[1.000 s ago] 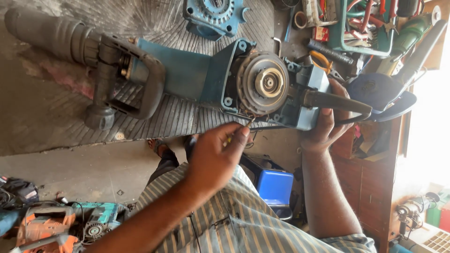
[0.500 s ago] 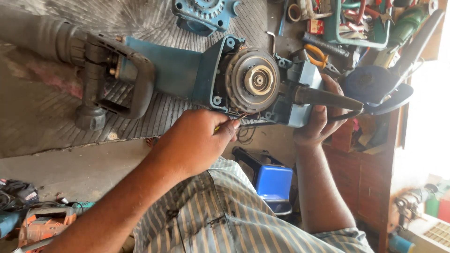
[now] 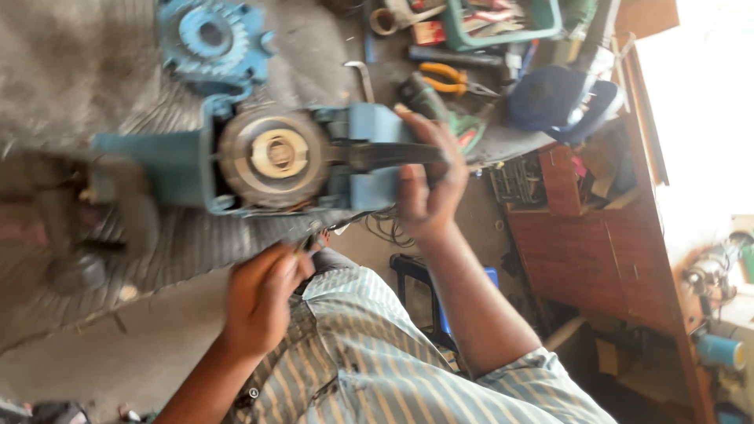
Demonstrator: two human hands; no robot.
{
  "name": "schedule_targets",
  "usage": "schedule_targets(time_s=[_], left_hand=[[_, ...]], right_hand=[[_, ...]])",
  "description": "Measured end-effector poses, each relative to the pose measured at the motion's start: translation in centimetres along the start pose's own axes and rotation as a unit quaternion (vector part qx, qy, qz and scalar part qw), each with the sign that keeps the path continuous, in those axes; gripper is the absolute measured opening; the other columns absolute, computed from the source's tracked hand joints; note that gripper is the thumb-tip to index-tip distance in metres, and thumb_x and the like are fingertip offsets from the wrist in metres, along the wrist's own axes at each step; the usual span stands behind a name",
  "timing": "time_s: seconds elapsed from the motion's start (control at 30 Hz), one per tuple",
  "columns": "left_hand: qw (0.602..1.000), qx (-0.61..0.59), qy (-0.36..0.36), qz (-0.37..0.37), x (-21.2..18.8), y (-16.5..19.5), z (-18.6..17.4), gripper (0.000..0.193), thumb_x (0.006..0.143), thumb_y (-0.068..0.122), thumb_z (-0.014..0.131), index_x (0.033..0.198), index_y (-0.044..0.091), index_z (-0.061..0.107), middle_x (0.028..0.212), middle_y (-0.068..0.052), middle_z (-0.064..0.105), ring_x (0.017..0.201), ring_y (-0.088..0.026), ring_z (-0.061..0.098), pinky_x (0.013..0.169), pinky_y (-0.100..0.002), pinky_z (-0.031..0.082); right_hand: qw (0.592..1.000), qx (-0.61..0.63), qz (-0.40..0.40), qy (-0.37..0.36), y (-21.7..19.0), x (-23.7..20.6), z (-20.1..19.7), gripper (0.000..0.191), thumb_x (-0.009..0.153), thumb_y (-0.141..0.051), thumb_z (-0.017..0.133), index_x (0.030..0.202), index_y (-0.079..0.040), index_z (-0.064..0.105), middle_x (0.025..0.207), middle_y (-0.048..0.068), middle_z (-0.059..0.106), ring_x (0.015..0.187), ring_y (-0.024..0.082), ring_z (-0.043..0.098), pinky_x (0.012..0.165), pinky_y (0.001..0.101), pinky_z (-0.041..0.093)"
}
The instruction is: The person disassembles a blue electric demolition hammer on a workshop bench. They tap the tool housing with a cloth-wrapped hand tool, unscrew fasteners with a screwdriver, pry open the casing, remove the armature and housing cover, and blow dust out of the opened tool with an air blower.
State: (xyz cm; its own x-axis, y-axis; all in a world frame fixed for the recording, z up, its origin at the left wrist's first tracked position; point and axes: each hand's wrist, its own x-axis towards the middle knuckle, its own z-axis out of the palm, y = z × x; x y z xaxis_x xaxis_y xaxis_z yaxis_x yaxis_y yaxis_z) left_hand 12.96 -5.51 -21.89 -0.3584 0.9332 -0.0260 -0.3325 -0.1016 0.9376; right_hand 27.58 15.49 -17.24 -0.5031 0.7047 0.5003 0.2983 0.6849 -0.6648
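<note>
left hand (image 3: 263, 298) dropped off the teal power tool (image 3: 236, 161); right hand (image 3: 424, 184) grips it.

Repair workshop, cluttered workbench (image 3: 94, 47), pliers (image 3: 452, 80), opened blue power tool (image 3: 267, 157), spare gear housing (image 3: 208, 35)

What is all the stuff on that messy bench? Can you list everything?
power tool: one, blue body with a round metal disc part, lying on the bench
gear housing: one, blue, behind the tool
pliers: one, orange handles, upper bench
tray: one, green, top edge, holding small bits
cap: one, dark blue, right end of bench
wooden cabinet: one, reddish brown, right
striped shirt: one, grey and tan, bottom
left hand: one, below the tool, fingers pinched on something too small to tell
right hand: one, gripping the tool's dark handle
</note>
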Motion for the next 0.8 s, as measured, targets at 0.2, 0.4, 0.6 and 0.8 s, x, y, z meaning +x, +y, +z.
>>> schedule_targets(time_s=[0.2,0.4,0.6,0.8], left_hand=[[0.923,0.310,-0.085,0.212,0.3,4.7,1.4,0.016,0.102,0.019,0.058,0.104,0.008,0.069,0.094,-0.006,0.065,0.089,-0.018,0.061,0.077,-0.029,0.048],[0.934,0.303,-0.113,0.149,3.4,6.5,6.9,0.026,0.090,0.014,0.073,0.115,0.011,0.076,0.093,-0.007,0.067,0.077,-0.018,0.068,0.068,-0.029,0.056],[0.918,0.368,-0.071,0.132,5.7,5.2,9.7,0.034,0.093,0.011,0.069,0.126,0.004,0.071,0.106,-0.012,0.075,0.088,-0.024,0.075,0.072,-0.031,0.058],[0.936,0.346,-0.009,0.070,5.1,3.8,9.5,0.025,0.094,0.012,0.068,0.118,0.006,0.074,0.096,-0.008,0.080,0.081,-0.016,0.079,0.067,-0.028,0.060]], right_hand=[[0.981,0.037,-0.175,0.068,-1.9,-2.4,-1.0,0.078,0.094,-0.059,0.066,0.138,0.000,0.041,0.129,0.020,0.056,0.119,0.033,0.058,0.105,0.0478,0.044],[0.949,0.115,-0.259,-0.137,1.6,-8.3,-2.7,0.050,0.102,-0.036,0.078,0.123,0.002,0.055,0.110,0.017,0.066,0.093,0.032,0.070,0.076,0.0434,0.058],[0.986,0.081,-0.127,-0.074,8.2,-6.7,-3.3,0.006,0.094,-0.016,0.071,0.097,-0.011,0.070,0.086,0.004,0.068,0.073,0.025,0.068,0.065,0.0381,0.051],[0.973,-0.197,0.038,-0.115,12.3,0.7,0.6,0.027,0.090,-0.035,0.073,0.077,-0.012,0.073,0.075,0.010,0.065,0.072,0.033,0.066,0.065,0.0464,0.051]])
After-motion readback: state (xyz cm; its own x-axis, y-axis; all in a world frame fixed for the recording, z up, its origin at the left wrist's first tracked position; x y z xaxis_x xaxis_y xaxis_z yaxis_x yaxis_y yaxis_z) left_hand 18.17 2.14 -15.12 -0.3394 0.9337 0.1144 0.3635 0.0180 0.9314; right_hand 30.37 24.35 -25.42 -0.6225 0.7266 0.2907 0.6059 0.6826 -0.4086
